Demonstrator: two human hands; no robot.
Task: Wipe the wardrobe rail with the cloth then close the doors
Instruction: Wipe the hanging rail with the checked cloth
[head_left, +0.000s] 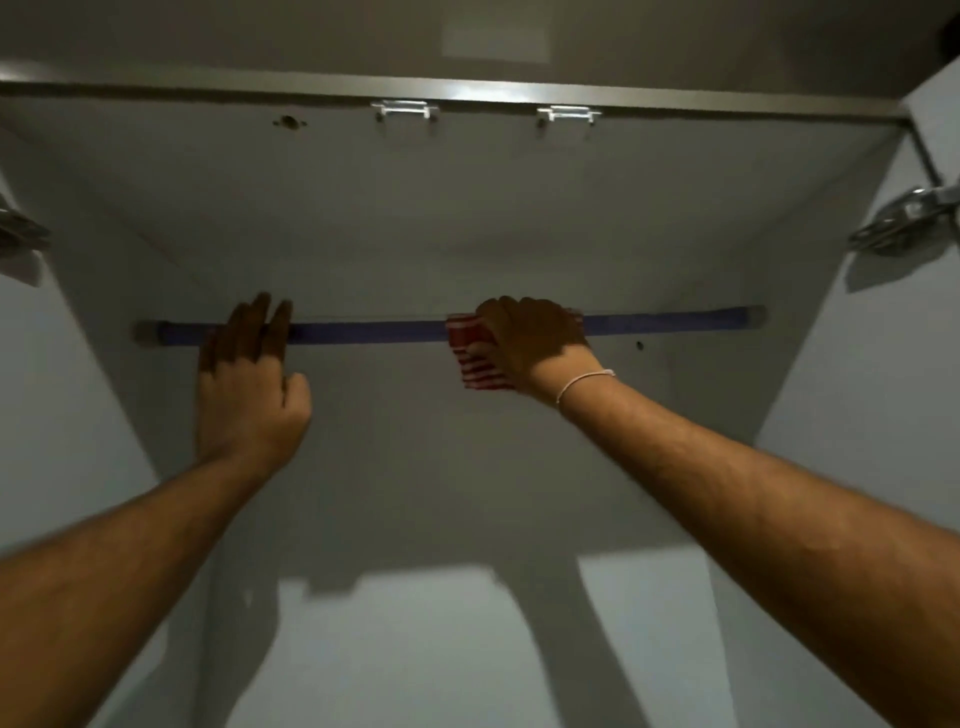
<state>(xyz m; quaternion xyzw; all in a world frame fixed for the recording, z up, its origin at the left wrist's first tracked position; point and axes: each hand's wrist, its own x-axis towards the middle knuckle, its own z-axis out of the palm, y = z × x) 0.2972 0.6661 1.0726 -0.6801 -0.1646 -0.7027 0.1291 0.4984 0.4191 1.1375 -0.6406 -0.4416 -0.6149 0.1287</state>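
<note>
Open white wardrobe (467, 218) held a blue rail (363, 331); right hand (535, 345) clenched a striped cloth (475, 364) on it, left hand (249, 379) lay flat, fingers loose.

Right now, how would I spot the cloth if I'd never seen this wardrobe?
Look inside the open wardrobe for the blue rail running across it. Right of the rail's middle, the right hand presses the cloth against it. It is the only red-and-white striped thing there; the left hand is bare.
</note>
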